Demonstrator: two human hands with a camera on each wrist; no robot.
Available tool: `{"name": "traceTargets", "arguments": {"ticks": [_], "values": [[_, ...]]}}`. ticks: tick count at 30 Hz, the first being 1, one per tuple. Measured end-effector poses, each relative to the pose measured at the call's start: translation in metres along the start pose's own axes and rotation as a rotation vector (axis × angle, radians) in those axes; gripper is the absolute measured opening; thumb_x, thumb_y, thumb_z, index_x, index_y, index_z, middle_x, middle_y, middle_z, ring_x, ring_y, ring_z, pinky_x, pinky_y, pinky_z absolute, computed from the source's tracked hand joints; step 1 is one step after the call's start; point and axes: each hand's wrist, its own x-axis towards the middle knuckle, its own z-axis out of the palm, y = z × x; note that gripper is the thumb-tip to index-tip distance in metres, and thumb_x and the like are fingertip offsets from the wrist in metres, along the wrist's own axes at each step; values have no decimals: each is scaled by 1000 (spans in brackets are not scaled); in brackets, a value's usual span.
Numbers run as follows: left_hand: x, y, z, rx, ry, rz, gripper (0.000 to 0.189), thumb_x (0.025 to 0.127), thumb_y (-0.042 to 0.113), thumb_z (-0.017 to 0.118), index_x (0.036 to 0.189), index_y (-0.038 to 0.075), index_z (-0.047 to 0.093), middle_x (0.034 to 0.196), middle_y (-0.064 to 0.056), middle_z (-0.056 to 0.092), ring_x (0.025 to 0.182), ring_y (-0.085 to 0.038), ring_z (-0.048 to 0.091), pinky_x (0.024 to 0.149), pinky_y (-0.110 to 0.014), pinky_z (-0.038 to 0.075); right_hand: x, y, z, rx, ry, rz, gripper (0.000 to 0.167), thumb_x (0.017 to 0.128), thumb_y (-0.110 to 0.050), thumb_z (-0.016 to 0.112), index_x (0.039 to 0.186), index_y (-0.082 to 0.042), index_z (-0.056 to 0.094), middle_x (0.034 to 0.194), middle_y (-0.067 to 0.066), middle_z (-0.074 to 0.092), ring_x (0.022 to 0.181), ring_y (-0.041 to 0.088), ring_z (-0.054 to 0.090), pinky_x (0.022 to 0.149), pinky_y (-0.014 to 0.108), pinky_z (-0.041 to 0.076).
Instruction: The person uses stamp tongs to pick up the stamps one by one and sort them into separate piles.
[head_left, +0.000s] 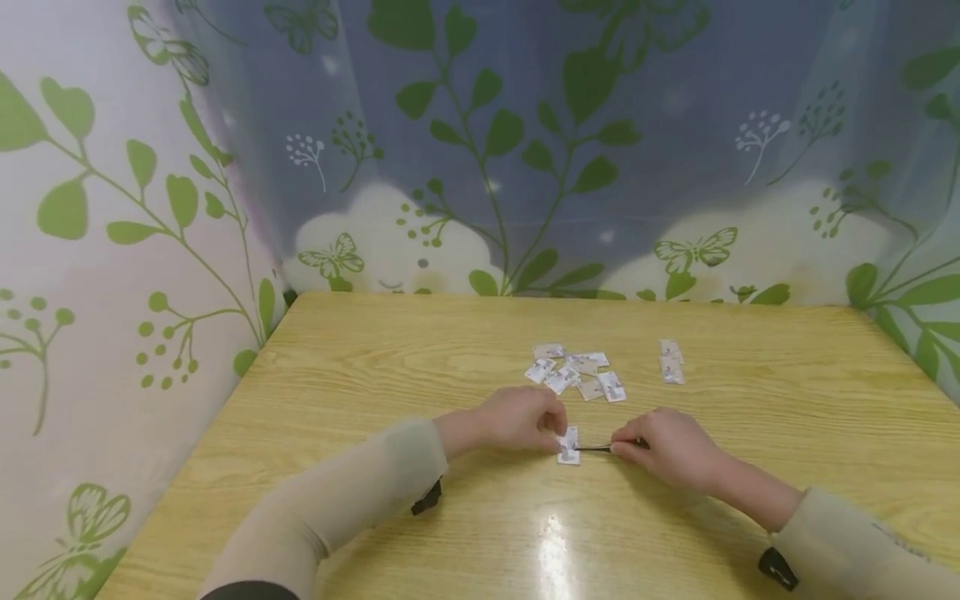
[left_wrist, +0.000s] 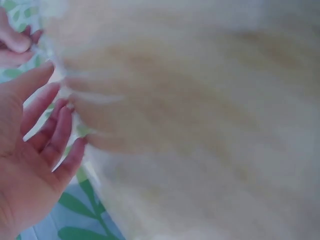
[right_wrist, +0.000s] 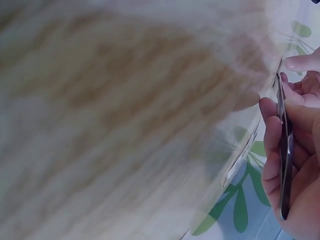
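Observation:
My right hand [head_left: 670, 447] grips a pair of dark metal tweezers [right_wrist: 285, 165], tips pointing left. In the head view the tweezers' tips lie over a small flat white packet [head_left: 569, 457] with grey print, on the table. At this packet's left edge is my left hand [head_left: 517, 419], its fingertips right at the edge and on the tabletop. The left wrist view shows the left hand's fingers [left_wrist: 64, 130] spread and loosely bent, the packet itself hidden there.
Beyond the hands lies a loose cluster of several similar small packets [head_left: 562, 380], some overlapping. Farther right, a short column of packets [head_left: 671, 362] lies apart. The wooden table [head_left: 390, 350] ends at a leaf-patterned curtain [head_left: 502, 167] behind and on the left.

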Motion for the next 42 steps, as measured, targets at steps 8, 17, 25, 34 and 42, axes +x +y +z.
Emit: {"name": "traceTargets", "arguments": {"ticks": [8, 17, 25, 34, 42], "values": [[5, -15, -15, -124, 27, -25, 8, 91, 22, 70, 96, 16, 70, 89, 11, 65, 80, -3, 59, 75, -19, 47, -10, 6, -20, 81, -54, 76, 13, 92, -13, 66, 81, -17, 72, 65, -15, 56, 54, -2, 41, 51, 23, 37], [24, -41, -28, -63, 94, -72, 21, 91, 21, 70, 110, 13, 69, 93, 3, 63, 86, -11, 57, 79, -25, 46, -43, 41, -56, 95, -31, 130, 9, 92, -11, 66, 93, -7, 74, 68, -13, 61, 53, 0, 48, 48, 24, 40], [37, -43, -26, -25, 71, -83, 20, 91, 22, 70, 110, 15, 69, 96, 3, 62, 88, -10, 56, 81, -24, 45, -83, 77, -79, 58, -51, 232, 14, 92, -11, 66, 95, -1, 74, 67, -15, 60, 51, 1, 45, 48, 24, 37], [42, -41, -20, 31, 103, -115, 12, 91, 24, 70, 102, 18, 70, 95, 4, 62, 88, -10, 56, 80, -24, 45, -114, 94, -79, 83, -139, 335, 16, 93, -16, 66, 91, -5, 76, 65, -15, 61, 48, 1, 32, 48, 23, 34], [43, -44, -18, 32, 111, -139, 11, 91, 25, 70, 101, 19, 70, 94, 6, 62, 87, -8, 56, 79, -23, 45, -116, 96, -66, 77, -140, 301, 17, 92, -17, 68, 92, -2, 76, 65, -18, 59, 58, -1, 49, 53, 24, 42]]}}
